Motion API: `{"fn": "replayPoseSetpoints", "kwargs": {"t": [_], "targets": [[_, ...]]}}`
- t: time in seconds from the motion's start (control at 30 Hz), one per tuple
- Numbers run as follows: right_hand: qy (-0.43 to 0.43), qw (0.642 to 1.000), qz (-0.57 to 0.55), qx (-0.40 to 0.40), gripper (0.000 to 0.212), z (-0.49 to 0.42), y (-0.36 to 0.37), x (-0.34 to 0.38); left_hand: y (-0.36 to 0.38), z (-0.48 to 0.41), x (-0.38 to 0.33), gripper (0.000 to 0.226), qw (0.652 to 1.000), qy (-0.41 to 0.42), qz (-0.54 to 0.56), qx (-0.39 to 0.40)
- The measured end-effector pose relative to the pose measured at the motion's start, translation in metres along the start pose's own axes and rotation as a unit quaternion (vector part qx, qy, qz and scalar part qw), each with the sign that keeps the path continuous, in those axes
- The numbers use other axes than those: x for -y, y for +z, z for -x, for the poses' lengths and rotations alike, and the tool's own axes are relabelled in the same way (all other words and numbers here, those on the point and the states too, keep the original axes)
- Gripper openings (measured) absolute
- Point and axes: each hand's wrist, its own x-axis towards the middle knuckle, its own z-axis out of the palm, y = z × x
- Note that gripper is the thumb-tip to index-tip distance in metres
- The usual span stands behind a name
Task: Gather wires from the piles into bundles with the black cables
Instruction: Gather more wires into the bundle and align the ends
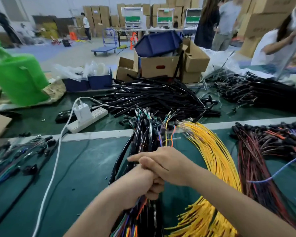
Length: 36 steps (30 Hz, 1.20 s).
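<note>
Spanning the whole foreground, dark green matted worktop [85, 168], divided by a pale metal strip. Far side, centre: large heap of glossy black cables [157, 98]. Near side, right of centre: fanned pile of thin yellow wires [215, 151]. Right again: pile of dark red and black wires [256, 165]. Centre: mixed bundle of black cables and coloured wires [143, 137], running away from the person, its connector ends splayed over the metal strip.

Left hand [143, 182] is wrapped tight round the bundle's middle. Right hand [166, 163] lies across the left hand and the bundle, fingers reaching leftward. Cannot tell if it pinches a wire.

Far-left of the bundle: white power strip [88, 120], its white cord [56, 161] trailing toward the person.

Risks, as judged:
- Bundle is thick for one grip, so loose strands could slide out.
- Splayed connectors touch the yellow pile's tips, so lifting could snag and drag extras.
- Unequal wire ends could make an untidy bundle.
</note>
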Motion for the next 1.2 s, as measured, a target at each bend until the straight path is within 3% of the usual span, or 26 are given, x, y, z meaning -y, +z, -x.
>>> {"fn": "replayPoseSetpoints", "kwargs": {"t": [0.07,0.13,0.2,0.27,0.4,0.53,0.63,0.73,1.0,1.2], "targets": [[0.005,0.997,0.048,-0.057,0.056,0.008,-0.011,-0.002,-0.011,0.009,-0.028,0.046,0.995,0.004,-0.091,0.039],[0.016,0.993,0.051,-0.105,0.055,0.01,-0.016,-0.011,-0.028,0.019,-0.052,0.036,0.981,0.049,-0.181,0.051],[0.022,0.988,0.046,-0.149,0.047,0.009,-0.012,-0.016,-0.046,0.024,-0.064,0.029,0.961,0.08,-0.263,0.015],[0.039,0.98,0.013,-0.196,0.046,0.009,-0.002,-0.021,-0.058,0.025,-0.064,0.027,0.954,0.106,-0.276,-0.046],[0.088,0.951,-0.039,-0.294,0.048,0.009,0.013,-0.022,-0.062,0.018,-0.045,0.026,0.941,0.175,-0.179,-0.229],[0.146,0.92,-0.05,-0.36,0.042,0.013,0.032,-0.017,-0.04,0.017,-0.011,0.019,0.889,0.267,0.05,-0.368],[0.149,0.906,-0.062,-0.391,0.044,0.016,0.039,-0.012,-0.016,0.012,0.008,0.036,0.845,0.321,0.191,-0.382],[0.133,0.904,-0.068,-0.4,0.041,0.017,0.044,-0.008,-0.005,0.006,0.007,0.051,0.818,0.351,0.239,-0.388],[0.117,0.907,-0.05,-0.402,0.035,0.02,0.049,-0.003,-0.003,-0.012,-0.006,0.031,0.818,0.355,0.217,-0.398],[0.113,0.908,-0.074,-0.396,0.031,0.02,0.051,0.001,0.009,-0.021,-0.003,0.038,0.838,0.347,0.211,-0.364]]}}
